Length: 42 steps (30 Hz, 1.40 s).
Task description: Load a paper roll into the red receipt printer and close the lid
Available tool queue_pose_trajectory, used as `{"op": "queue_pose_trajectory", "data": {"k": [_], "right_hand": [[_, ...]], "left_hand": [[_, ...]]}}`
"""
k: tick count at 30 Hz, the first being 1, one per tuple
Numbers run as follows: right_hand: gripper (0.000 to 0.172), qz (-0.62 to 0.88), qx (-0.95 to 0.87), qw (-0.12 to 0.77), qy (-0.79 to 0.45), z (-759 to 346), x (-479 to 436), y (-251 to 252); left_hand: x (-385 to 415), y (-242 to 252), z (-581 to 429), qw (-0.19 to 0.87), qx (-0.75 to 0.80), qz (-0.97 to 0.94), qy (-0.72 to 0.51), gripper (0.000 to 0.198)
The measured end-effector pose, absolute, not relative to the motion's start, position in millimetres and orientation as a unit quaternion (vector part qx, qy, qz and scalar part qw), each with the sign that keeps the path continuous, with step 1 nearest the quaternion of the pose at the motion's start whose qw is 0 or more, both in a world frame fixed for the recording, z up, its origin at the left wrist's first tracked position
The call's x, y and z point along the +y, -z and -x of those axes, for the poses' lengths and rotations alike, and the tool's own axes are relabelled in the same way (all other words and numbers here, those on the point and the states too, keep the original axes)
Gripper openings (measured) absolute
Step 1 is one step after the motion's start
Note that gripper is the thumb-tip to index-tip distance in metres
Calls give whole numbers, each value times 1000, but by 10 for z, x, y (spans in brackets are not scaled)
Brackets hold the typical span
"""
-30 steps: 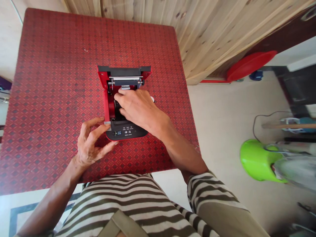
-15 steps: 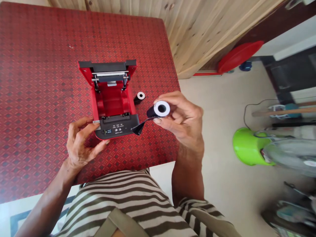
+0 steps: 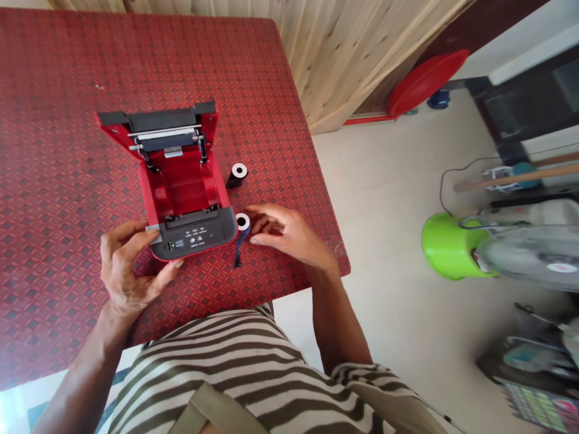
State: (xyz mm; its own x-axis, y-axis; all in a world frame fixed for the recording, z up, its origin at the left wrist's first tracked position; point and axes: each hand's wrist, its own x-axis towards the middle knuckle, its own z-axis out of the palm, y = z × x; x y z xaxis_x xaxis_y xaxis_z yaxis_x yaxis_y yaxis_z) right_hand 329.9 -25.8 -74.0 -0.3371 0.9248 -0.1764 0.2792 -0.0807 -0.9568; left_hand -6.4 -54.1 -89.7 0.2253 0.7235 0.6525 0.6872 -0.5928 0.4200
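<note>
A small red and black printer [image 3: 187, 187] stands on the table with its lid [image 3: 163, 129] raised and its red inside bare. My left hand [image 3: 133, 262] grips the front left corner of it, fingers on a grey tab and thumb at the lower edge. Beside the printer's front right corner is a dark ribbon roll [image 3: 243, 223] with a white core, its loose end trailing toward me. My right hand [image 3: 287, 235] is just right of this roll, finger and thumb apart at its side. A second dark ribbon roll [image 3: 238, 173] stands farther back, right of the printer.
The table [image 3: 58, 181] has a red patterned cover, and its right edge runs just beyond my right hand. Wooden panelling [image 3: 335, 54] rises behind it. On the floor to the right are a green bucket-like object [image 3: 446, 247] and a fan [image 3: 534, 256].
My right hand has lowered the ribbon roll to the table beside the printer, and its fingers have come off it. The printer, under my left hand, sits slightly turned.
</note>
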Motion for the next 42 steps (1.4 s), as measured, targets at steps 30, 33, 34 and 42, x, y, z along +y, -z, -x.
{"op": "queue_pose_trajectory", "data": {"k": [30, 33, 34, 42], "right_hand": [[35, 426, -896, -56, -117, -2042, 392, -340], [41, 432, -890, -104, -99, -1903, 454, -326], [42, 429, -890, -114, -99, -1885, 480, -313], [43, 402, -904, -109, -95, -1887, 612, -82]], "left_hand": [[-602, 879, 42, 37, 455, -783, -423, 65], [-614, 879, 40, 45, 468, -777, -419, 61], [-617, 880, 40, 48, 473, -774, -418, 59], [-632, 890, 47, 51, 482, -775, -406, 60]]}}
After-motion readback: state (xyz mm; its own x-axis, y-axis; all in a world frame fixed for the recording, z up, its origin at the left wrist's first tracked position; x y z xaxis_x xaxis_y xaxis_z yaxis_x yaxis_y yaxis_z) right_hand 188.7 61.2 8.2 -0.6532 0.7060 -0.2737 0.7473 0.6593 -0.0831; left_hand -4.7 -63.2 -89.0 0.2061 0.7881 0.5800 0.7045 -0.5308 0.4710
